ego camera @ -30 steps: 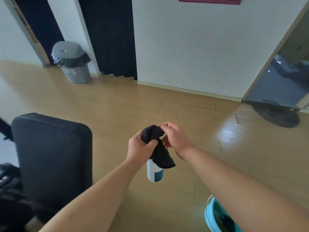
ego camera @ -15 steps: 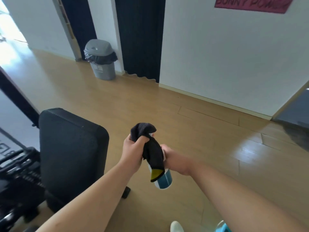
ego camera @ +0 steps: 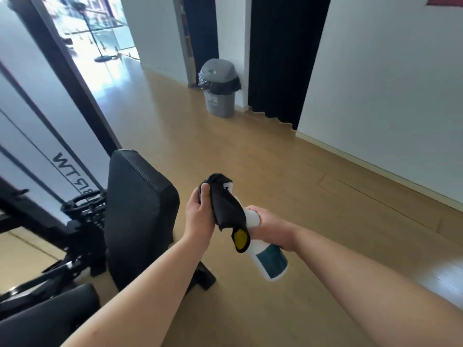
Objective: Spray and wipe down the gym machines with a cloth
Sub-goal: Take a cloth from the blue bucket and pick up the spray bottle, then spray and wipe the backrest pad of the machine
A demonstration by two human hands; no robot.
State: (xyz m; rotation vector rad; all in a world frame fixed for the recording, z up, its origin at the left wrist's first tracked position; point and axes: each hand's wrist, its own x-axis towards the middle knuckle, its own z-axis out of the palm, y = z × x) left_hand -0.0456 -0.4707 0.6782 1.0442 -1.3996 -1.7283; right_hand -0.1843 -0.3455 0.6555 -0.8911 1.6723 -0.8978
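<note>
My left hand (ego camera: 199,216) grips a black cloth (ego camera: 226,210) with a yellow patch at its lower end; the cloth hangs over the top of a white spray bottle (ego camera: 269,259) with a teal label. My right hand (ego camera: 274,227) holds that bottle by its neck, tilted with the base pointing down and right. The nozzle is mostly hidden by the cloth. Just left of my hands stands the black padded backrest (ego camera: 136,211) of a gym machine, with a second black pad (ego camera: 47,319) at the lower left.
The machine's black frame and cables (ego camera: 75,216) stand at the left before a white panel. A grey bin (ego camera: 219,87) with a black liner stands by the far wall beside a dark curtain (ego camera: 283,56). Wooden floor (ego camera: 275,166) stretches ahead.
My view has swung left, bringing the machine and the bright doorway into sight. My right hand shifted from the cloth to the bottle's neck, and the bottle tilted.
</note>
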